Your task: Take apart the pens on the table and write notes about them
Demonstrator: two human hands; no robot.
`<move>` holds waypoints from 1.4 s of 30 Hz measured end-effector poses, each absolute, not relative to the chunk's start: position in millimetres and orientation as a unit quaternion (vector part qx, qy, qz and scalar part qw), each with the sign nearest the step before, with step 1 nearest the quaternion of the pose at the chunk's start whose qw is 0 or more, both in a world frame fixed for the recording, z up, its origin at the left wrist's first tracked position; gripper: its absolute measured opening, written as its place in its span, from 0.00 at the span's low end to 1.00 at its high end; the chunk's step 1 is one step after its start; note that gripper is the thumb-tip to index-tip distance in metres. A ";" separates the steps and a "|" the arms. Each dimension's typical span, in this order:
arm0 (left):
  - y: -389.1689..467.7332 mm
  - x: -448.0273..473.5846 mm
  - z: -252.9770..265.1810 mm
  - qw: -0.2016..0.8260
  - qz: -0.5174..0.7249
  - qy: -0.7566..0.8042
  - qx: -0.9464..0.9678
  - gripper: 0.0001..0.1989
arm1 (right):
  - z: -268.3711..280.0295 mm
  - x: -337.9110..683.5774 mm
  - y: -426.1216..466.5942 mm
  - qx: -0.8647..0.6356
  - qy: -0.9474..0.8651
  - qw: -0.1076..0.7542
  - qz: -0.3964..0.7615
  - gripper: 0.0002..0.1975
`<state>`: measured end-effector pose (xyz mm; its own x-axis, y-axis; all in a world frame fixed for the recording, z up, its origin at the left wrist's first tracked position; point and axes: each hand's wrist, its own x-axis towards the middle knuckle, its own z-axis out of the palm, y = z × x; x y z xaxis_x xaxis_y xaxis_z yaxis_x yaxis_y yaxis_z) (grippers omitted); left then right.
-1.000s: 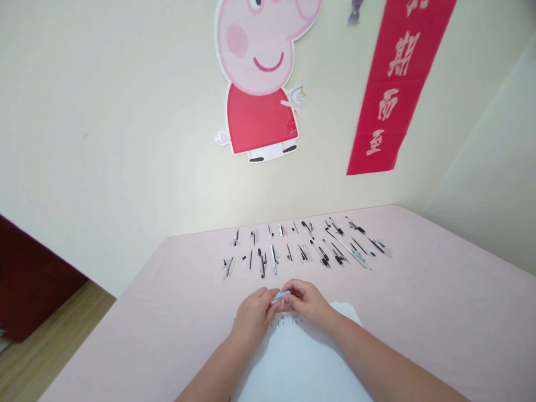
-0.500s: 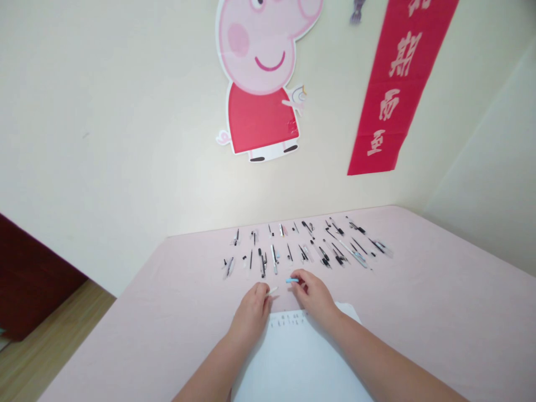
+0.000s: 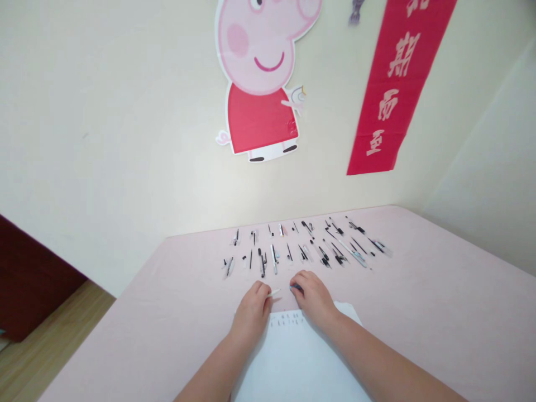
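Note:
My left hand (image 3: 253,306) is closed around a slim white pen (image 3: 274,292), whose tip points right out of the fingers. Opposite it, my right hand (image 3: 312,293) pinches a small blue pen cap (image 3: 292,287), mostly hidden by the fingertips. A short gap separates the two pieces. Both wrists rest over the top part of a white sheet of paper (image 3: 301,363), which carries rows of small marks (image 3: 288,320) along its upper edge.
Beyond my hands lie several pens and pen parts (image 3: 274,258) in two rough rows, many black, some clear or light blue. They lie on a pink tabletop (image 3: 138,329) against a wall bearing a cartoon pig sticker (image 3: 263,120) and a red banner (image 3: 379,111).
My right hand has turned the blue pen cap, so less of it shows between the fingers. My left hand and the white pen have hardly moved.

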<state>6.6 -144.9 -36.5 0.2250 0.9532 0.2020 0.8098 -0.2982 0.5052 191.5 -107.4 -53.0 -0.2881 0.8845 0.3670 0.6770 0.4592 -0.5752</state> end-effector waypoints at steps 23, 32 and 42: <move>-146.6 6.1 -32.4 0.148 0.261 0.539 0.787 0.10 | -35.7 185.8 -116.9 -0.376 -0.805 0.410 0.205 0.07; -149.3 7.9 -30.8 0.130 0.266 0.504 0.811 0.11 | -36.9 185.6 -118.4 -0.408 -0.820 0.354 0.189 0.12; -147.5 6.9 -32.5 0.155 0.300 0.472 0.814 0.11 | -38.7 184.4 -118.2 -0.389 -0.851 0.309 0.170 0.15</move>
<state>6.9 -147.5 -32.5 0.3737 0.8620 0.3424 0.6767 -0.5058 0.5350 184.4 -118.2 -38.7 -0.5070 0.7671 0.3930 0.5566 0.6395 -0.5303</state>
